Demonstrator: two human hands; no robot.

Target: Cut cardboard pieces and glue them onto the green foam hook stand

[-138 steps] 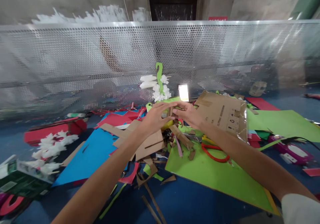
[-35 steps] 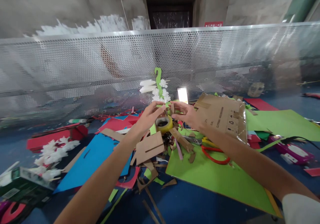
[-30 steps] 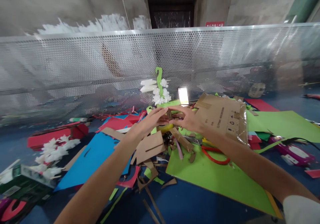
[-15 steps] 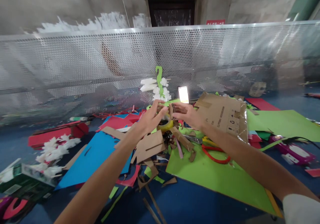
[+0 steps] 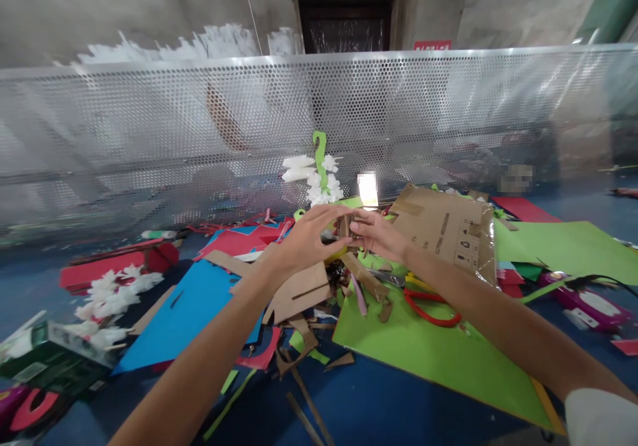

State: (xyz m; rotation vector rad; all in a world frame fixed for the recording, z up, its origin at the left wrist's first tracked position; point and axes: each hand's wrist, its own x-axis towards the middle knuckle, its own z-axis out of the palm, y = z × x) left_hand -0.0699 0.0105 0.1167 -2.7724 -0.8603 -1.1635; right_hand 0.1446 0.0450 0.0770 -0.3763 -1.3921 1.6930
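In the middle of the head view a small brown cardboard piece (image 5: 345, 225) stands upright between my two hands. My left hand (image 5: 312, 236) curves round its left side, with fingers over the top and thumb below. On the other side, my right hand (image 5: 376, 233) pinches it with bent fingers. Much of the piece is hidden by the fingers. A yellow roll of tape (image 5: 337, 254) shows partly just under the hands. Behind them a curled green strip (image 5: 320, 153) rises beside white paper flowers (image 5: 323, 190).
Scissors with red handles (image 5: 432, 310) lie on a green sheet (image 5: 419, 353). Right of my hands is a flattened cardboard box (image 5: 438, 226). Cardboard scraps (image 5: 302, 290) and a blue sheet (image 5: 194, 313) lie left. A perforated metal panel (image 5: 199, 127) stands behind.
My left hand has shifted right and turned, its fingers now reaching over the cardboard piece. My right hand has moved slightly and its fingers have closed in on the piece.
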